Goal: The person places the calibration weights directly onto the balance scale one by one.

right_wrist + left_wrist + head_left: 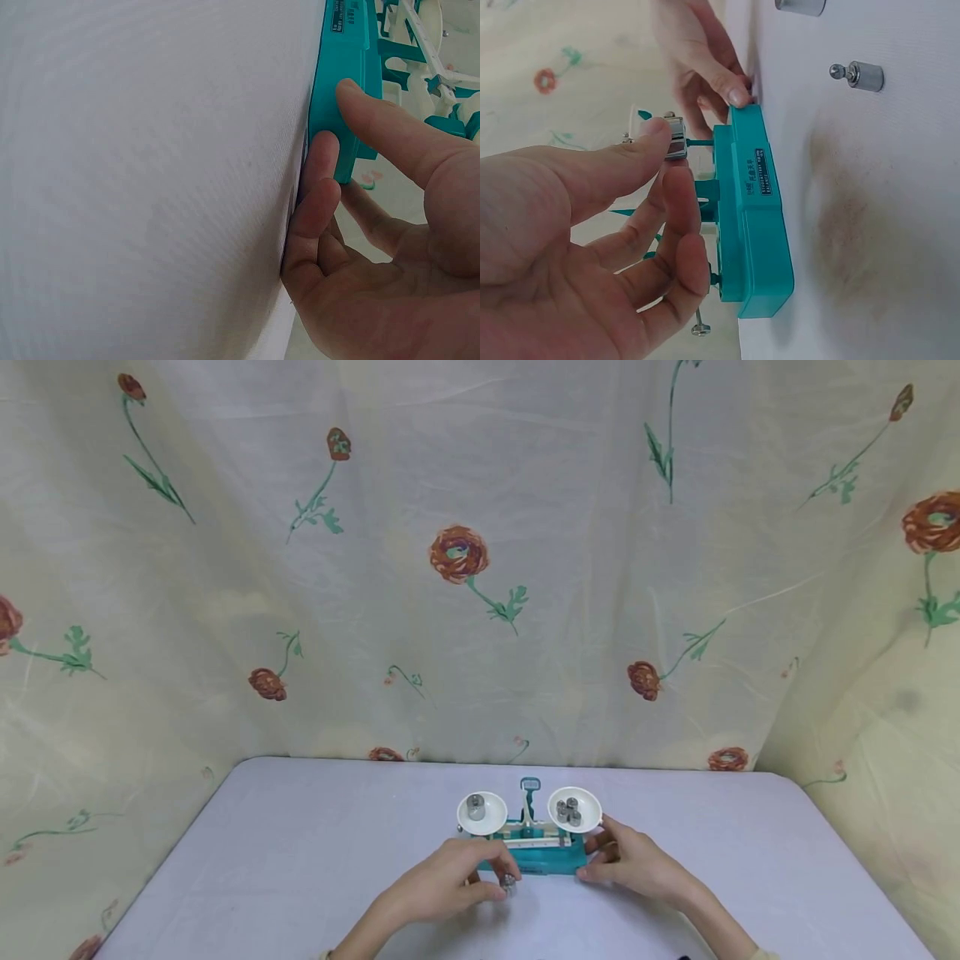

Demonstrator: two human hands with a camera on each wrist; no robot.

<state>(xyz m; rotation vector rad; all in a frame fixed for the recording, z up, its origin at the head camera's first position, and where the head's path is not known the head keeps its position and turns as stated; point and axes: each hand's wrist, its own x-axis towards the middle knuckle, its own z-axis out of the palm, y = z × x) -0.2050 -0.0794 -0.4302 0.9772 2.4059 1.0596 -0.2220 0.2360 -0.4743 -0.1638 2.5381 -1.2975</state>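
Observation:
A teal balance scale (551, 860) with two white pans stands on the table. My left hand (457, 881) is in front of its left part, pinching a small shiny metal weight (676, 140) between thumb and fingertips. The right hand (637, 864) grips the right end of the teal base (352, 67), thumb on its front face and a finger low at its end. One larger metal weight (476, 807) rests in the left pan (495, 818). Three smaller weights (568, 812) sit together in the right pan (588, 802).
Two more metal weights stand on the tabletop in the left wrist view, a knobbed weight (866, 76) and another cut off by the frame edge (802, 6). A pale cloth covers the table (315, 827). Flower-patterned curtains (480, 693) hang behind and at the sides.

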